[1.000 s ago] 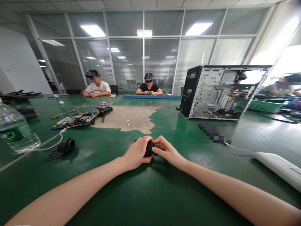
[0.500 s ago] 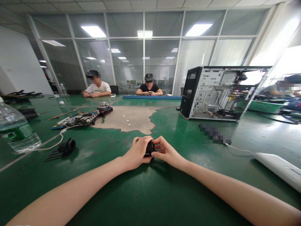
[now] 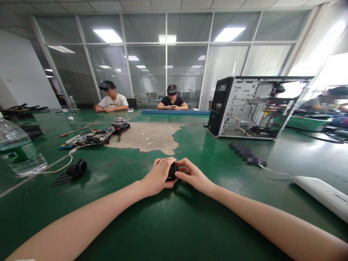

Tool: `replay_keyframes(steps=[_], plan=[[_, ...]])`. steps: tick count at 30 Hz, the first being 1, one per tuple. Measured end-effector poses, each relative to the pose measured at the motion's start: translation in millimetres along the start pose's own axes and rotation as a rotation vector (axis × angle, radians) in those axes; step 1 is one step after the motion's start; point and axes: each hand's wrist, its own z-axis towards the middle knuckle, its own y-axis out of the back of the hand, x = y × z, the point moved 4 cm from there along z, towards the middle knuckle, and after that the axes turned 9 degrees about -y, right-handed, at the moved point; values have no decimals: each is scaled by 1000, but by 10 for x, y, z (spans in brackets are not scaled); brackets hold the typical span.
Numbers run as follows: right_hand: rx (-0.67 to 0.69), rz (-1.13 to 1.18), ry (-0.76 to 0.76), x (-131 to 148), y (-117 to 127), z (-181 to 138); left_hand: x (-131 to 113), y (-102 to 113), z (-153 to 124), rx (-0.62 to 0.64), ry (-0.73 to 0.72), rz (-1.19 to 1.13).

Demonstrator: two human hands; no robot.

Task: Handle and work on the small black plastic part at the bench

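In the middle of the head view, my left hand (image 3: 160,173) is closed over a small black part (image 3: 172,172), its palm hiding most of it. The part looks like a short, rounded black plastic piece with a rim on the right; its exact kind is not clear. My right hand (image 3: 191,175) grips that rim end between thumb and bent fingers. Both hands are low over the green tabletop (image 3: 163,224). To their left lies a black piece with a round ring and several thin prongs (image 3: 73,171).
An opened computer case (image 3: 244,108) stands at right, behind a pixelated dark object (image 3: 247,154) cabled to a white power bank (image 3: 323,194). At left are a water bottle (image 3: 20,148), a circuit board (image 3: 87,138) and a cooler (image 3: 121,124). Two people sit across the table.
My right fingers have shifted slightly around the rim of the black part, and the thumb sits a little higher. My left hand stays in place.
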Motion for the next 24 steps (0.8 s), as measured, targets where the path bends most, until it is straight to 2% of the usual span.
replay_keyframes(steps=[4, 10, 15, 24], plan=[[33, 29, 43, 51, -19, -29, -11, 7, -11, 2, 2, 11], [-27, 32, 9, 51, -14, -17, -26, 22, -9, 0, -2, 8], [-6, 20, -11, 53, -3, -16, -15, 16, -6, -6, 13, -24], [28, 22, 27, 135, -53, -68, 4, 83, -36, -77, 178, -287]])
